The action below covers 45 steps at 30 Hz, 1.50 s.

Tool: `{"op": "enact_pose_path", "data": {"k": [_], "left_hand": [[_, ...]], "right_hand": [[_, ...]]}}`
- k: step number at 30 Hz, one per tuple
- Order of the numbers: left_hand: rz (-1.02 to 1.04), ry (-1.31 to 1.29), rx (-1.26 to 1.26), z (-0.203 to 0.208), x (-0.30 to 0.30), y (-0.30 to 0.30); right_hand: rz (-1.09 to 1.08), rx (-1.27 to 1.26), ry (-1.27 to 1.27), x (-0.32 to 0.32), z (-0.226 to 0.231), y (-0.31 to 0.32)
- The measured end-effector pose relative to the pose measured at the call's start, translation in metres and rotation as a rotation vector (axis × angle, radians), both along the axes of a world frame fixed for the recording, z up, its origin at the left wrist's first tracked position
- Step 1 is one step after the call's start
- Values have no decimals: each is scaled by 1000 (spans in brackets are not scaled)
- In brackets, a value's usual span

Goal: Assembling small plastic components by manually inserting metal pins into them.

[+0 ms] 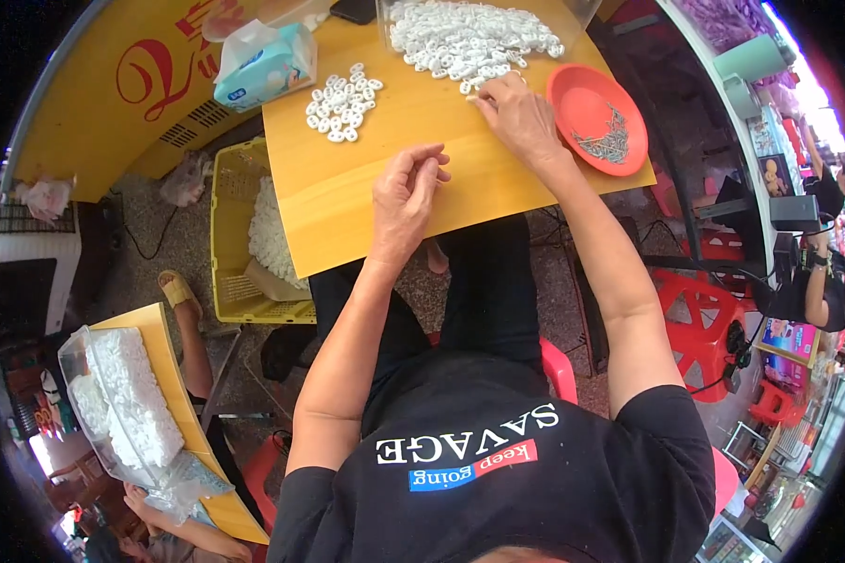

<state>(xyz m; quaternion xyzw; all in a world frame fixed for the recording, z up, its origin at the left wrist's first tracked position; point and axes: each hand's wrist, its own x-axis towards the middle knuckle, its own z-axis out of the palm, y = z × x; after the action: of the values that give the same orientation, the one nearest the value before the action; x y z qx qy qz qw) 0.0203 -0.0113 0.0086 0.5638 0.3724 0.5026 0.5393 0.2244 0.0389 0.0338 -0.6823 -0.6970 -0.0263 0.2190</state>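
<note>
On a yellow wooden table [366, 188], my left hand [406, 192] rests near the front edge with its fingers curled together; whether a small piece sits between the fingertips is hidden. My right hand [518, 114] reaches farther out, its fingertips pinching a small white ring at the near edge of a large heap of white plastic rings [469, 38]. A smaller pile of the same white rings [344, 101] lies to the left. A red plastic dish [597, 117] holding several thin metal pieces sits just right of my right hand.
A soft pack of tissues [265, 64] lies at the table's far left corner. A yellow crate [239, 235] with white parts stands on the floor to the left. Another table [174, 413] at lower left carries a clear bag of white parts. Red stools [699, 319] stand at right.
</note>
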Motion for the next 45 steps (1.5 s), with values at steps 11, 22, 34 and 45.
{"op": "enact_pose_path", "data": {"k": [11, 22, 34, 45], "left_hand": [[-6, -196, -117, 2, -2, 5], [-56, -301, -195, -3, -8, 10], [15, -219, -124, -3, -5, 2], [-32, -133, -65, -3, -3, 0]], "right_hand": [[186, -417, 1002, -32, 15, -36], [311, -373, 1040, -50, 7, -51], [180, -249, 985, -57, 3, -55], [238, -236, 931, -45, 20, -63]]}}
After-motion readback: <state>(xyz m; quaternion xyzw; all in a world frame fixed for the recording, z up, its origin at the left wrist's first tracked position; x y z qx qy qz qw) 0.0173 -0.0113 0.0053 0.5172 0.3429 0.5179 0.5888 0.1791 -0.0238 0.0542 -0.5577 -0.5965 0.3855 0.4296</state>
